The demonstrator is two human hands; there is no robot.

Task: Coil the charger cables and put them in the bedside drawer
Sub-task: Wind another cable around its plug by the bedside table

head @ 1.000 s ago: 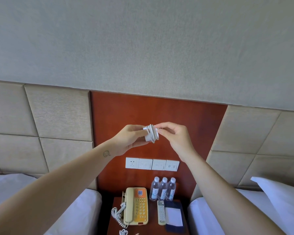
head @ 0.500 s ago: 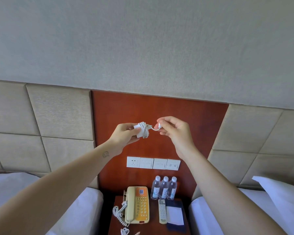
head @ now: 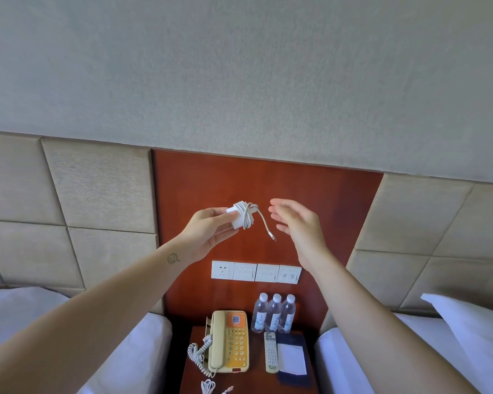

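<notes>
My left hand (head: 208, 231) holds a white charger block with its cable wound around it (head: 241, 216), raised in front of the red wooden panel. The cable's loose end (head: 268, 227) hangs down to the right, plug tip free. My right hand (head: 295, 223) is beside it, fingers straight and apart from the cable, holding nothing. Another white coiled cable (head: 207, 387) lies at the near edge of the bedside table (head: 256, 382). The drawer is out of sight.
On the bedside table stand a beige and orange telephone (head: 229, 341), three water bottles (head: 273, 312), a remote (head: 271, 352) and a dark notepad folder (head: 292, 358). Wall sockets and switches (head: 255, 271) sit above. White beds flank the table on both sides.
My right hand let go of the cable end and opened, drawing away to the right. The freed end now dangles from the wound charger in my left hand.
</notes>
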